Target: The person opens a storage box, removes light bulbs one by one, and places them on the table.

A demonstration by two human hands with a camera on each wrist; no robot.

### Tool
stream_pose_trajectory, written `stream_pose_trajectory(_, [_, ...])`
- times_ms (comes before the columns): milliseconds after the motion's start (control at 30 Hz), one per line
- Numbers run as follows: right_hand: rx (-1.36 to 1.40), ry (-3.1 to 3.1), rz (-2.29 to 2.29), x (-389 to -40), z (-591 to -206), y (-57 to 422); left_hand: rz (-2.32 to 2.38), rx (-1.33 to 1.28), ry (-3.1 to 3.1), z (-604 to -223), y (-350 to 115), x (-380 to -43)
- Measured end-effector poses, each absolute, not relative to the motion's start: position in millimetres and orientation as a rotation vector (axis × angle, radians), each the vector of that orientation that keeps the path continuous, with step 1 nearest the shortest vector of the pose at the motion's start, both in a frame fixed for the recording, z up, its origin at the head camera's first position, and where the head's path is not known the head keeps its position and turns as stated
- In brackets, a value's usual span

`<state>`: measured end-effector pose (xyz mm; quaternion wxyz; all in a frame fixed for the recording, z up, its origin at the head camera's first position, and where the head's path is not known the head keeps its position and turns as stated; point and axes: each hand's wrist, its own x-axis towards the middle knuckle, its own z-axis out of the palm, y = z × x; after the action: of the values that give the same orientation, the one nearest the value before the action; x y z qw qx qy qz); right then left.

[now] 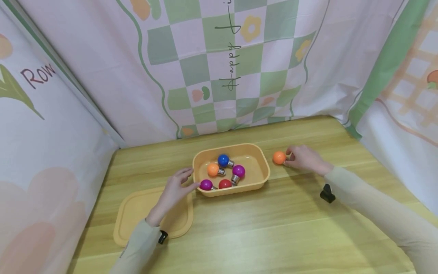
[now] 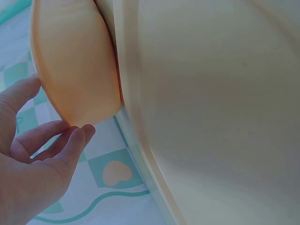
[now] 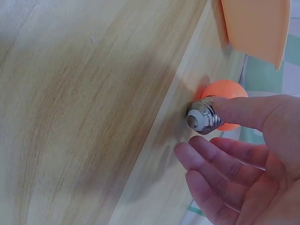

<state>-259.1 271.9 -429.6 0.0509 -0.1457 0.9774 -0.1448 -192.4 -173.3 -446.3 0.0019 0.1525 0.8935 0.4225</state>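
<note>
My left hand [image 1: 174,190] grips the left end of a yellow-orange plastic box [image 1: 261,163], with thumb and fingertips at its rim. Inside lie a blue bulb [image 1: 223,160], an orange bulb [image 1: 213,169], a red bulb [image 1: 224,184] and two purple bulbs, one [image 1: 238,171] near the middle and one [image 1: 206,185] by my left thumb. Right of the box, my right hand [image 1: 304,159] pinches another orange light bulb [image 3: 229,89] at its metal screw base [image 3: 202,117]. The index fingertip is hidden in the right wrist view. Whether this bulb touches the table cannot be told.
A matching flat lid [image 1: 131,213] lies on the wooden table [image 1: 246,236], partly beneath my left forearm. Printed cloth [image 1: 195,72] hangs behind the table and along both sides. Each wrist wears a small black device [image 1: 327,194].
</note>
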Motion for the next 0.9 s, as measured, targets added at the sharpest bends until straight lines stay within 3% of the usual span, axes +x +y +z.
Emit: stream_pose_trajectory(900, [-0.498, 2.979, -0.46, -253.2, -425.8, 271.3, 1.344, 0.451, 2.781, -445.4, -172.5, -192.4])
